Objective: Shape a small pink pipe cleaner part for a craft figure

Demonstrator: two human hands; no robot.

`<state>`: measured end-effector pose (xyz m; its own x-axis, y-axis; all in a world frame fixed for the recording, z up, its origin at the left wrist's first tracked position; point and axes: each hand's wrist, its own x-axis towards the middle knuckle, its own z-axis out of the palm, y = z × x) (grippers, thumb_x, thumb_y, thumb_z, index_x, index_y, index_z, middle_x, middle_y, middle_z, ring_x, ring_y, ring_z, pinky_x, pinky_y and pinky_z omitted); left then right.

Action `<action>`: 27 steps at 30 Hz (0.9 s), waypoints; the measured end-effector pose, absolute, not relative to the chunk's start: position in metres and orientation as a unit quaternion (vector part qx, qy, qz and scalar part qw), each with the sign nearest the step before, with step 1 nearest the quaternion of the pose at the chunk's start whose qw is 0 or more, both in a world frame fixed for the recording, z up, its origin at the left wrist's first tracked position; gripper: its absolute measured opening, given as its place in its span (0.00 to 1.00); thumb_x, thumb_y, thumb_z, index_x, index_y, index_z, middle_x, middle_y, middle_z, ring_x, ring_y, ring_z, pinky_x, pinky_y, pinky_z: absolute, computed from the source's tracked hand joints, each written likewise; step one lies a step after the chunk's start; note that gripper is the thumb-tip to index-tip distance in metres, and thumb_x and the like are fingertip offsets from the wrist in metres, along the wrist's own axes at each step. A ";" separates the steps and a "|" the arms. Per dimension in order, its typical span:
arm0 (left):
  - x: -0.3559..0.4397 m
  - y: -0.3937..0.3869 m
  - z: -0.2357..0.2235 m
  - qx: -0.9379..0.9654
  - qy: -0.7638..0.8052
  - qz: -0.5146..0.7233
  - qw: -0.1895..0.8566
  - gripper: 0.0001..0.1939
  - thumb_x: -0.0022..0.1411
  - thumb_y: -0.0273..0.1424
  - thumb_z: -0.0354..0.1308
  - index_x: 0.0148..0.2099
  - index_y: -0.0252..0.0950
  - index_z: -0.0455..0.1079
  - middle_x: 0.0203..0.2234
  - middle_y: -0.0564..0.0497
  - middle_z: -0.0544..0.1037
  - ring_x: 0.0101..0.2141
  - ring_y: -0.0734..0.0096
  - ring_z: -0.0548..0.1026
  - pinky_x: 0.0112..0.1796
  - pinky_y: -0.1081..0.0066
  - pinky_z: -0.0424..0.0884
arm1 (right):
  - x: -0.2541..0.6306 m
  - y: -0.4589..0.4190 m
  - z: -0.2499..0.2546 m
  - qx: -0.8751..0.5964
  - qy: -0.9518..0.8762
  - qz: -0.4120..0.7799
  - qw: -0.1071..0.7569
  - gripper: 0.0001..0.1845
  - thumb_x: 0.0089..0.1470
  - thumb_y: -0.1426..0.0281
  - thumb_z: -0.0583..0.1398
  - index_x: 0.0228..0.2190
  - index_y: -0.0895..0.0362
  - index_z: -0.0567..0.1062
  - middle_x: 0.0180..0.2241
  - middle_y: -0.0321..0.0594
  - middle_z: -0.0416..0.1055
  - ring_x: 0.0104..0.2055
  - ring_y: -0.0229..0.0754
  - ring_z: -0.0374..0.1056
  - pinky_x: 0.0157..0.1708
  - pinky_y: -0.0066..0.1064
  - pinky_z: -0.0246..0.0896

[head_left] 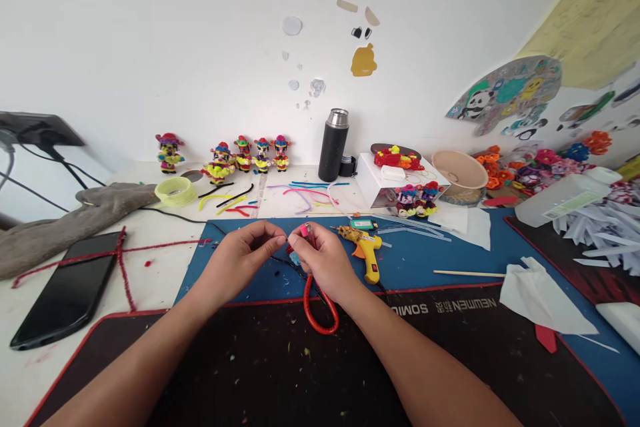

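My left hand (240,259) is closed, thumb and forefinger pinched on something too small to make out. Its fingertips almost meet those of my right hand (324,259), which is closed too. Out of the right palm hangs a red loop handle (320,329), perhaps of scissors; the rest of that tool is hidden by the fingers. A small pink piece (303,231) shows at the right forefinger, and a pale blue bit (295,258) shows between the hands. To the right of them, a yellow hot glue gun (369,253) lies on the blue mat (400,267).
Pipe-cleaner figures (220,163) stand along the wall, near a black thermos (333,147). At left, red fuzzy stems (120,253) cross a black phone (65,293). A white box (373,183), a bowl (460,170) and a translucent bottle (565,197) stand at right. A dark mat (280,367) lies in front.
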<state>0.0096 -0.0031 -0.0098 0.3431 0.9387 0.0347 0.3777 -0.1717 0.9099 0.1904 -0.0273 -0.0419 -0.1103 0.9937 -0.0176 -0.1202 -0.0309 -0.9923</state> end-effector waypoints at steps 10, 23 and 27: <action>0.011 -0.002 -0.012 0.673 0.467 0.342 0.461 0.17 0.63 0.48 0.63 0.38 0.39 0.76 0.31 0.53 0.79 0.32 0.66 0.74 0.37 0.69 0.70 | 0.187 -0.026 -0.042 -0.434 -0.475 0.581 0.498 0.18 0.57 0.54 0.65 0.32 0.55 0.71 0.21 0.25 0.57 0.19 0.31 0.48 0.18 0.26 0.43; 0.012 -0.005 -0.011 0.656 0.454 0.359 0.484 0.16 0.63 0.48 0.65 0.38 0.40 0.75 0.30 0.54 0.78 0.32 0.67 0.74 0.37 0.69 0.71 | 0.187 -0.027 -0.038 -0.405 -0.439 0.637 0.488 0.22 0.54 0.51 0.68 0.32 0.54 0.68 0.18 0.22 0.54 0.17 0.30 0.45 0.17 0.26 0.38; 0.011 -0.005 -0.014 0.658 0.453 0.367 0.477 0.16 0.63 0.47 0.66 0.38 0.40 0.75 0.30 0.53 0.78 0.33 0.66 0.75 0.37 0.68 0.72 | 0.188 -0.027 -0.038 -0.402 -0.432 0.644 0.486 0.20 0.54 0.52 0.68 0.34 0.55 0.70 0.18 0.22 0.54 0.17 0.30 0.45 0.17 0.26 0.37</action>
